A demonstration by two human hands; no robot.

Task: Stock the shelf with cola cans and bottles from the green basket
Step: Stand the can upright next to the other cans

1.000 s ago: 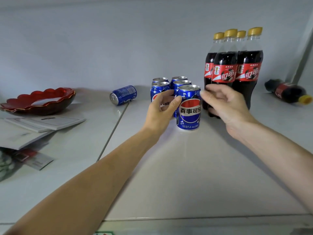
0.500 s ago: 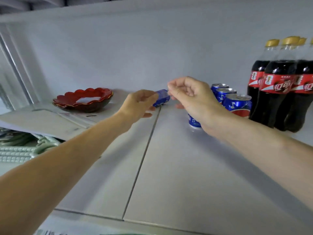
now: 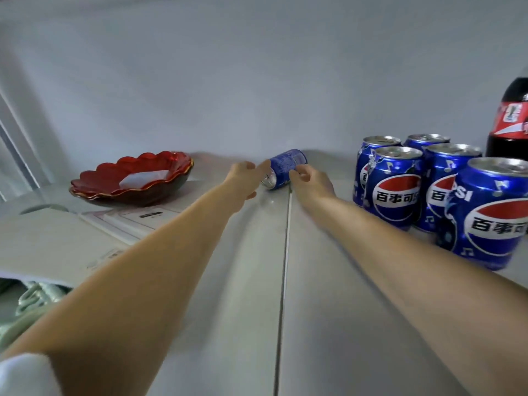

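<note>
A blue cola can point(image 3: 285, 166) lies on its side at the back of the white shelf point(image 3: 343, 295), its top end facing me. My left hand point(image 3: 243, 181) reaches its left end, fingers stretched and touching it. My right hand point(image 3: 313, 182) is at its right side, fingers curled against the can. Several blue cola cans point(image 3: 395, 184) stand upright in a cluster to the right, the nearest one point(image 3: 494, 215) at the frame edge. One dark cola bottle point(image 3: 511, 121) with a red label shows behind them, cut off by the frame.
A red scalloped bowl point(image 3: 134, 178) sits at the back left with papers point(image 3: 137, 218) in front of it. A pale green object point(image 3: 34, 298) shows below the shelf's left edge. The grey back wall rises just behind the lying can.
My view swung left and closer. Both hands left the standing cans and stretched to the back, and they now flank the lying can.
</note>
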